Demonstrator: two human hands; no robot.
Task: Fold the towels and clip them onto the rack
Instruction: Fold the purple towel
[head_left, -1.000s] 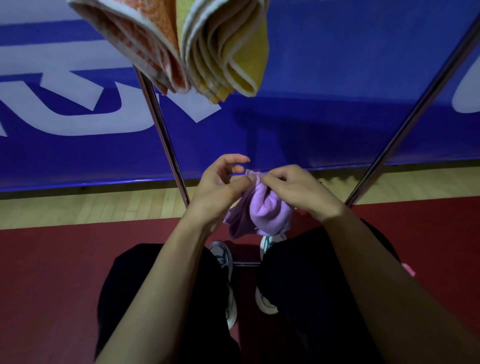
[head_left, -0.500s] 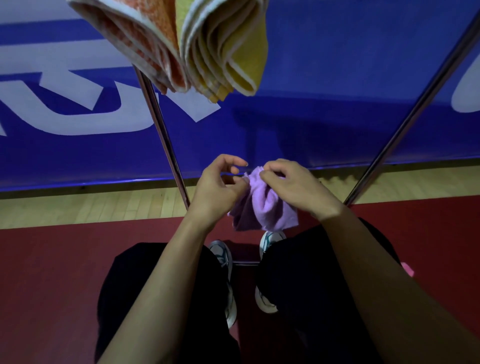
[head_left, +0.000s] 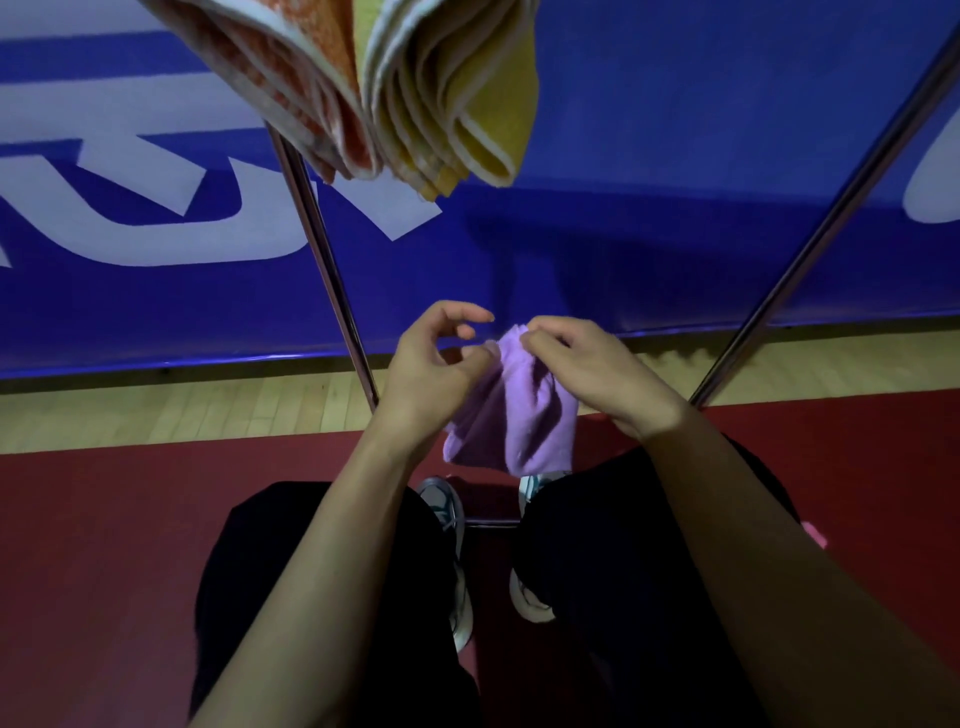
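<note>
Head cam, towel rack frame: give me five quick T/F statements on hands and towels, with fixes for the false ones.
1. Both hands pinch the purple towel. True: left hand, right hand.
2. The purple towel lies on the floor. False: it hangs in the air.
3. An orange towel and a yellow towel hang above. True.
4. Both hanging towels are unfolded. False: both are folded in layers.
5. The rack poles are wooden. False: shiny metal.
</note>
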